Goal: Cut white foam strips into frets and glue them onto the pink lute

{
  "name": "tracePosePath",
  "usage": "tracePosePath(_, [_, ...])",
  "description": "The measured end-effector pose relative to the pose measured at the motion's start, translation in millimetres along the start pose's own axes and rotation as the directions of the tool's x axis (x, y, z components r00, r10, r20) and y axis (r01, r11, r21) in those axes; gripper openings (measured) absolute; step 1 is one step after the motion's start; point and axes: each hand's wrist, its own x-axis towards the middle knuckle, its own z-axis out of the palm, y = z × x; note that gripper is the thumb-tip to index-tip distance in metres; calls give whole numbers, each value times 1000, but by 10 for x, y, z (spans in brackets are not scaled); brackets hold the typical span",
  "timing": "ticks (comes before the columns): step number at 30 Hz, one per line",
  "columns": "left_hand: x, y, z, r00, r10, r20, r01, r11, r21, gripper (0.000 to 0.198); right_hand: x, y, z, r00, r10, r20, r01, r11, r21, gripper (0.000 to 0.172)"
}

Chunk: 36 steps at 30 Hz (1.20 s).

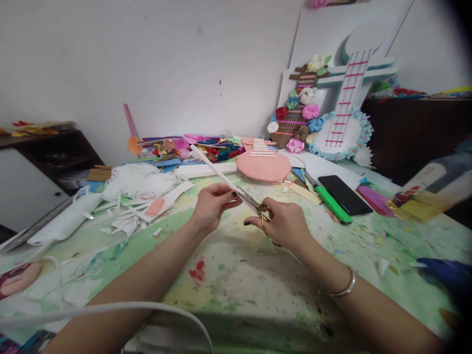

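Between the fingers of my left hand (212, 206) is a long white strip (216, 171), pinched near its lower end and slanting up to the left. My right hand (287, 223) has its fingers in the gold handles of a pair of scissors (251, 200). The blades meet the strip's lower end beside my left thumb; whether they have cut into it I cannot tell. Beyond my hands lies a pink guitar-shaped craft piece (263, 165) with white strips across its neck and thin strings on its body.
White scraps (129, 219) and a heap of white string (136, 181) lie at left. A green craft knife (334, 202), a black phone (344, 194) and a bottle with yellow liquid (431, 189) are at right. Decorated guitars (341, 132) lean at the back. A white cable (147, 306) crosses in front.
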Motion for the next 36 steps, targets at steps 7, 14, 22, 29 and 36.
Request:
tracePosePath(7, [-15,-42,11,1000,-14,27,14,1000,-2,22,-13,-15,9,999,-11,-37,11,1000,10,62])
tracePosePath(14, [-17,-59,15,999,-32,23,33,999,-26,24,-26,-25,25,999,-15,-36,16,999,34,61])
tracePosePath(22, [-10,-137,-8,997,-59,55,62,997,-45,20,-33,-30,51,997,-30,-65,35,996,77,58])
tracePosePath(29, [-27,-126,1,996,-58,61,61,997,-49,20,-46,-42,63,994,-17,-109,22,999,43,57])
tracePosePath(36, [-28,-89,16,996,-52,75,55,998,-38,21,-21,-39,41,990,-9,-142,18,998,66,64])
